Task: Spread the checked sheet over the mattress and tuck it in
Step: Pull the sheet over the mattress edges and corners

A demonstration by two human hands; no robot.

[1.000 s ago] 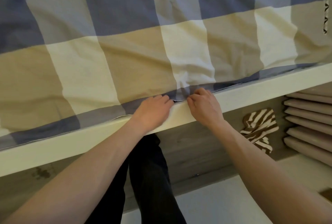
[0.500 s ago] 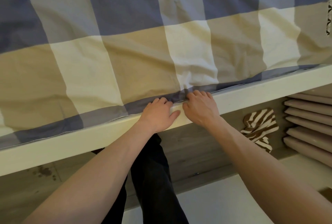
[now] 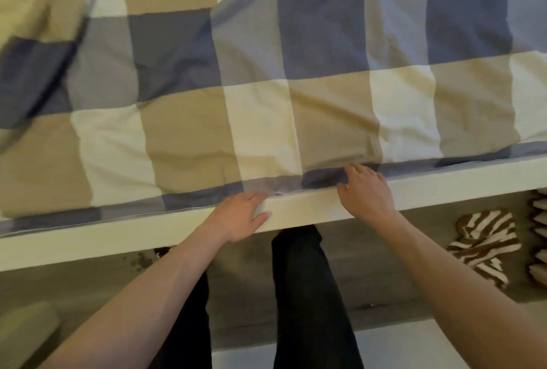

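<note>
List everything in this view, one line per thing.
checked sheet: one, blue, beige and cream, fills the upper view
bed rail: one, white, along the sheet's near edge
striped cloth: one, brown and white, on the grey floor, right
ridged stack: one, beige, far right, cut off
trouser legs: two, black, below the rail
left hand: one, flat on the rail at the sheet's edge
right hand: one, fingers pressing the sheet's blue edge

We are in a bedroom of a home. A checked sheet (image 3: pixel 266 87) lies spread wide above a white bed frame (image 3: pixel 444 188) that runs along the near side. Below it we see a grey wood-look floor (image 3: pixel 384 265), a brown-and-white striped cloth (image 3: pixel 485 247) lying there, and stacked beige slats (image 3: pixel 540 238) at the right edge.
</note>
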